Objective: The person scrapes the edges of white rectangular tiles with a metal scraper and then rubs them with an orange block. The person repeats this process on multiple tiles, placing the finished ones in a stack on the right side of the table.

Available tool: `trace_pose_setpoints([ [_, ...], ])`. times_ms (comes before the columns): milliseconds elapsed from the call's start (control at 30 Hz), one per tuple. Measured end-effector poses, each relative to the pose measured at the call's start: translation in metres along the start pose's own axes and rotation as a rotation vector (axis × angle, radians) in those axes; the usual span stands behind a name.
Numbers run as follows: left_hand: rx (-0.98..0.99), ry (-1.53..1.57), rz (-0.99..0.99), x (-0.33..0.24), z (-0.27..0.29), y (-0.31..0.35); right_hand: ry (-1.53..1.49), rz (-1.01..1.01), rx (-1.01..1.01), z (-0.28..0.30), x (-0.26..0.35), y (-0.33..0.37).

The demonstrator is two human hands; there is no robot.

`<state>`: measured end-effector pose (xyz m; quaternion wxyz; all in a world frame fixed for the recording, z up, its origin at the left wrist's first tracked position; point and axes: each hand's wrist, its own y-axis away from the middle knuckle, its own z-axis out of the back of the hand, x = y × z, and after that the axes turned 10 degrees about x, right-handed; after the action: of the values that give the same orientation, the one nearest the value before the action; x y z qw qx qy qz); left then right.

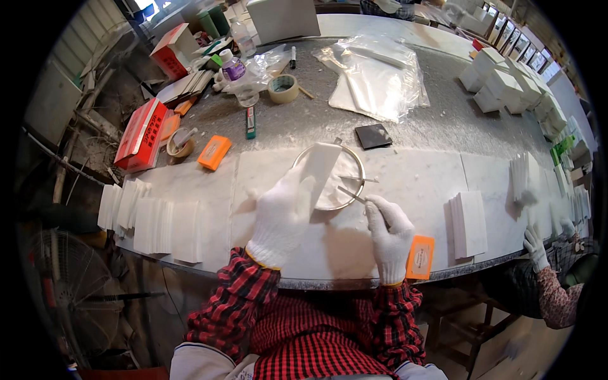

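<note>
My left hand (278, 218), in a white knitted glove, holds a thin white rectangular slab (322, 166) tilted over a round metal-rimmed dish (363, 170). White material (334, 193) lies inside the dish; I cannot tell if it is powder or paste. My gloved right hand (388, 234) pinches a thin metal tool (350, 194), its tip reaching over the dish. A second slim metal tool (364, 179) rests across the dish's right rim. Beside my right wrist lies an orange box (420, 257). A dark square pad (373, 136) sits just beyond the dish.
Upright white slabs (154, 225) line the left edge, and another stack (468, 225) stands at right. Farther back are a red box (140, 135), a tape roll (283, 88), plastic bags (377, 76) and white blocks (500, 88). Another person's gloved hand (536, 248) is at far right.
</note>
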<state>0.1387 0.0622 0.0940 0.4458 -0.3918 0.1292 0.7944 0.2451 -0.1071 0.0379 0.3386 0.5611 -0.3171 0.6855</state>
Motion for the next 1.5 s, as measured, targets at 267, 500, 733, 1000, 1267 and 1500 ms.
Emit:
trace_pose_setpoints([
  [267, 0.088, 1.085, 0.54, 0.068, 0.007, 0.112, 0.236, -0.022, 0.039, 0.006, -0.027, 0.023],
  [500, 0.09, 0.723, 0.514, 0.126, -0.001, 0.149, 0.3, -0.147, 0.273, 0.003, -0.019, 0.038],
  [733, 0.083, -0.089, 0.318, 0.104, 0.015, 0.137, 0.304, -0.035, 0.462, -0.02, -0.021, 0.053],
  [1000, 0.272, -0.268, 0.185, 0.097, 0.032, 0.154, 0.554, 0.131, 0.54, -0.054, -0.009, 0.042],
  [1267, 0.34, -0.256, -0.22, 0.116, 0.056, 0.132, 0.477, 0.095, 0.647, -0.066, -0.028, 0.033],
  [1500, 0.359, -0.199, -0.39, 0.151, 0.038, 0.129, 0.654, 0.115, 0.606, -0.081, -0.02, 0.041],
])
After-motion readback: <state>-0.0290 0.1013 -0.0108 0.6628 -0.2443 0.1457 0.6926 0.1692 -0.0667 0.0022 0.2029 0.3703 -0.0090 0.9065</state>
